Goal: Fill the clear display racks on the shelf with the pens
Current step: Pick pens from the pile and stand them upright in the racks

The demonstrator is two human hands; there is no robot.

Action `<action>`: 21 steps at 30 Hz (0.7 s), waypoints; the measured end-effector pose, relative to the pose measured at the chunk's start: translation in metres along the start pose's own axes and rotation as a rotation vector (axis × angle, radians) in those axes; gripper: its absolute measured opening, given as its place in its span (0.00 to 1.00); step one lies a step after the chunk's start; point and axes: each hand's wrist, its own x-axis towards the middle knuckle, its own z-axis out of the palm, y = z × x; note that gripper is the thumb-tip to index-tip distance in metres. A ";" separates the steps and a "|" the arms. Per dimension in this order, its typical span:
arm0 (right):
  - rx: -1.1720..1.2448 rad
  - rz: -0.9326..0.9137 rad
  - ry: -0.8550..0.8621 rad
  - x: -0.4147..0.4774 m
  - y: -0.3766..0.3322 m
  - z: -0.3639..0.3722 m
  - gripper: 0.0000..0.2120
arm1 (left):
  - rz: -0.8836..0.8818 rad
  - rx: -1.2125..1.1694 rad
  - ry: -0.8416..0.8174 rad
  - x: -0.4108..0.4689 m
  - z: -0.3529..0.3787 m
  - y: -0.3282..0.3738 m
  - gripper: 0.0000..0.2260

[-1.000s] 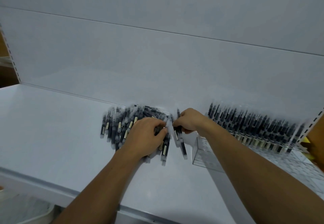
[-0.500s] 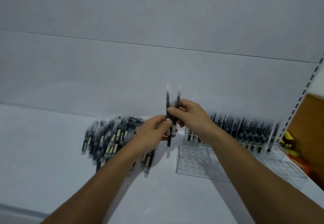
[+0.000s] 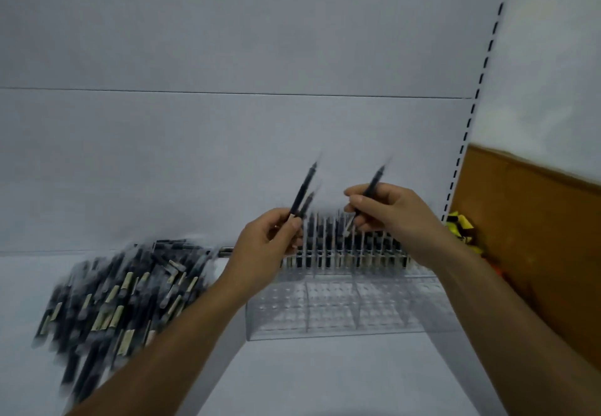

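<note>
A heap of black pens (image 3: 120, 292) with pale labels lies on the white shelf at the left. My left hand (image 3: 263, 246) pinches two black pens (image 3: 302, 193), tips up, above the left end of the clear display rack (image 3: 341, 314). My right hand (image 3: 387, 210) pinches one black pen (image 3: 374, 179), tilted up and to the right, over the rack's back row. That back row holds several upright pens (image 3: 344, 246). The rack's front rows of holes stand bare.
The white shelf (image 3: 309, 380) runs toward me in front of the rack. A white back panel rises behind. A slotted upright (image 3: 468, 129) marks the right end, with a brown board (image 3: 527, 236) and yellow items (image 3: 460, 223) beyond it.
Both hands rose from the heap with pens, then drew apart: the left keeps two pens, the right carries one toward the rack. The view swung right.
</note>
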 end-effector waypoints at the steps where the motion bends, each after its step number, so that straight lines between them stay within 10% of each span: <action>1: 0.013 0.005 0.014 -0.003 0.004 -0.013 0.07 | -0.010 -0.035 -0.002 0.002 0.007 0.001 0.07; 21: -0.354 -0.179 0.427 0.001 0.077 -0.116 0.03 | -0.148 -0.147 -0.206 0.020 0.099 -0.003 0.07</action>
